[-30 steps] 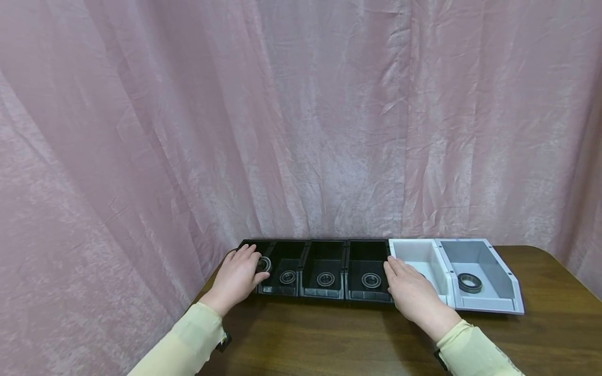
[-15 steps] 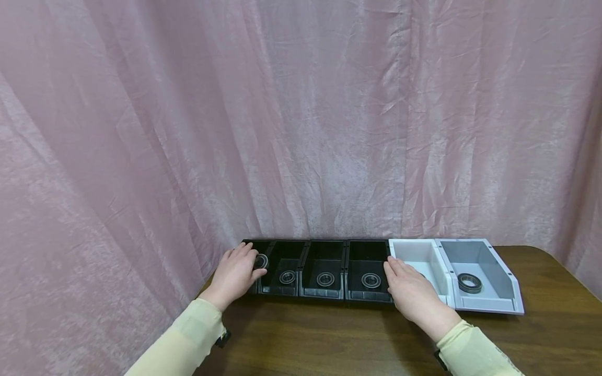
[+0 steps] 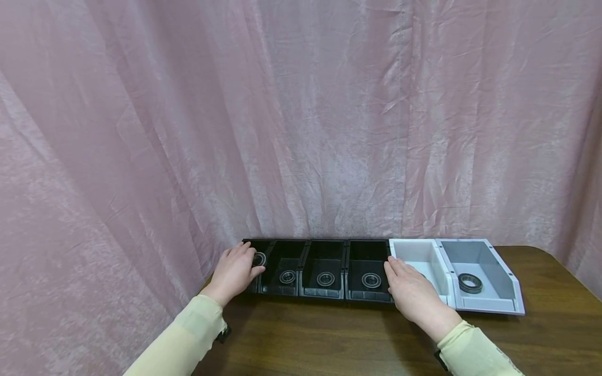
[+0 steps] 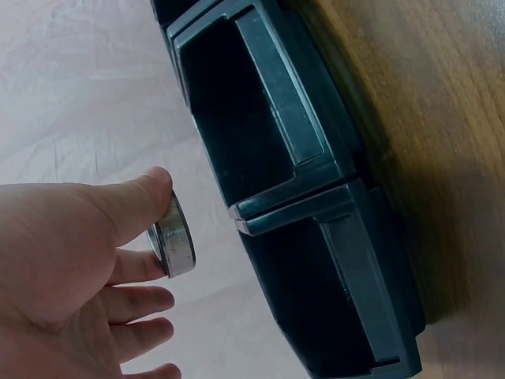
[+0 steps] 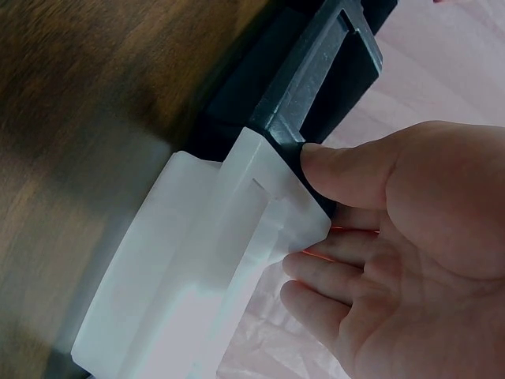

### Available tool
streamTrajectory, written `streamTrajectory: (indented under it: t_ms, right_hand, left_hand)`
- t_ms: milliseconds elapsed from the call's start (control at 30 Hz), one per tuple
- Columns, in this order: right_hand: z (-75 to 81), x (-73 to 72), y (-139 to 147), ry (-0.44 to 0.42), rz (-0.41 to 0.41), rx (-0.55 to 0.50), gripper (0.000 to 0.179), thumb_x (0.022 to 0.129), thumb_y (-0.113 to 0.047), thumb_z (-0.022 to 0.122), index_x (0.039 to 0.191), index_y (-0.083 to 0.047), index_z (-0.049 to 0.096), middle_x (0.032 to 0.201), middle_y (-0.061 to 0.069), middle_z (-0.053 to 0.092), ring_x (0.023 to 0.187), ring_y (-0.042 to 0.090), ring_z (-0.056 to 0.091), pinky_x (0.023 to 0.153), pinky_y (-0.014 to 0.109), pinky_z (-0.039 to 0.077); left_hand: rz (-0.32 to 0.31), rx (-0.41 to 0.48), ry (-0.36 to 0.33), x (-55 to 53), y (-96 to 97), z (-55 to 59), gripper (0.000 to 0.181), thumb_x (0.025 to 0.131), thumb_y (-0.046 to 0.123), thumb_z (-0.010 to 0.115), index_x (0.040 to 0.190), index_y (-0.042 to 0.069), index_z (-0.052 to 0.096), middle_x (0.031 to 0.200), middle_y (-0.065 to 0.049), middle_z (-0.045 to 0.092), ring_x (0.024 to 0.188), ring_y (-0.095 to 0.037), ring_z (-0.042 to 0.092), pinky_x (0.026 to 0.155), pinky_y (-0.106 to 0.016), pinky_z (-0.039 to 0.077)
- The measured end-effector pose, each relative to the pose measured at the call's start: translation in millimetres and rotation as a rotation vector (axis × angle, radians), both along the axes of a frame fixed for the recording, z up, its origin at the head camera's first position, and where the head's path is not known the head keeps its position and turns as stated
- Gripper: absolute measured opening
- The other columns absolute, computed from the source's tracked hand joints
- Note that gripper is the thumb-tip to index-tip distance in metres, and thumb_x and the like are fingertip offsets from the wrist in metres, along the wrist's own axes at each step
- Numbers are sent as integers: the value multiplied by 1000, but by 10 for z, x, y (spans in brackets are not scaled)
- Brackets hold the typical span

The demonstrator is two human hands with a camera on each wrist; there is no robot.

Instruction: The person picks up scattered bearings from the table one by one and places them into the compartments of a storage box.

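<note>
In the head view my left hand [image 3: 233,272] is over the leftmost black bin [image 3: 252,288]. It pinches a ring-shaped ball bearing [image 3: 259,259] between thumb and forefinger; the left wrist view shows the bearing's metal rim [image 4: 175,241] edge-on, above the bins, with the other fingers loose. My right hand [image 3: 413,288] rests where the last black bin [image 3: 368,295] meets the white bin [image 3: 414,248]. In the right wrist view its thumb touches the black edge, and the fingers lie fairly straight by the white wall. Single bearings lie in the other black bins, one of them here [image 3: 371,280].
A grey bin [image 3: 512,295] at the row's right end holds a thicker dark bearing [image 3: 470,283]. My right hand hides part of the white bin's inside. The row stands on a wooden table [image 3: 329,339], before a pink curtain [image 3: 329,115].
My left hand has shifted slightly left, carrying the bearing from near the second black bin to over the leftmost one. My right hand has stayed in place.
</note>
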State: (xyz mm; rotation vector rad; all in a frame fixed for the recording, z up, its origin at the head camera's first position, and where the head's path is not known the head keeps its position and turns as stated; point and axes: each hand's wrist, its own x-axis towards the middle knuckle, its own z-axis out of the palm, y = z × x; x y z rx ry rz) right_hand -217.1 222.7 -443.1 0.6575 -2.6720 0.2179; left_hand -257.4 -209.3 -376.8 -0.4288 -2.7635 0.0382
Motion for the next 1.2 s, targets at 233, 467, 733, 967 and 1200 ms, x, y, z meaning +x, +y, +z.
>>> streamTrajectory:
  t_ms: [233,467,733,967,1200]
  right_hand:
    - [-3,1,0,0,-3,7,53,94,-2,83,138,19,62,145,38,61,137,53,60,115,59,51]
    - [13,10,-1,-14,-6,5,53,95,-2,82,139,19,62,145,38,61,138,53,59,116,59,50]
    - [21,12,-4,-29,-13,9,53,96,-2,81,140,18,61,147,38,60,139,53,59,117,59,49]
    - [26,10,-9,-43,-12,4,54,96,-2,81,142,17,60,148,38,59,140,53,58,117,59,49]
    - [26,8,-6,-35,-9,6,54,95,-2,81,141,18,61,147,38,59,139,54,58,117,60,49]
  left_hand:
    - [15,2,-24,-84,-45,-29,52,102,32,82,133,-7,69,150,-32,61,147,-51,52,118,-70,43]
    - [30,9,-23,-143,-82,-78,53,102,33,82,133,-8,69,148,-32,63,146,-50,53,117,-70,43]
    - [52,20,-41,-251,-132,-139,51,102,33,82,132,-8,69,147,-32,63,147,-49,52,116,-71,44]
    - [78,24,-60,-320,-169,-177,53,102,33,81,132,-9,68,148,-32,62,148,-49,51,117,-70,43]
    - [79,21,-33,-337,-202,-179,51,102,29,82,127,-13,68,143,-37,63,140,-52,56,116,-67,46]
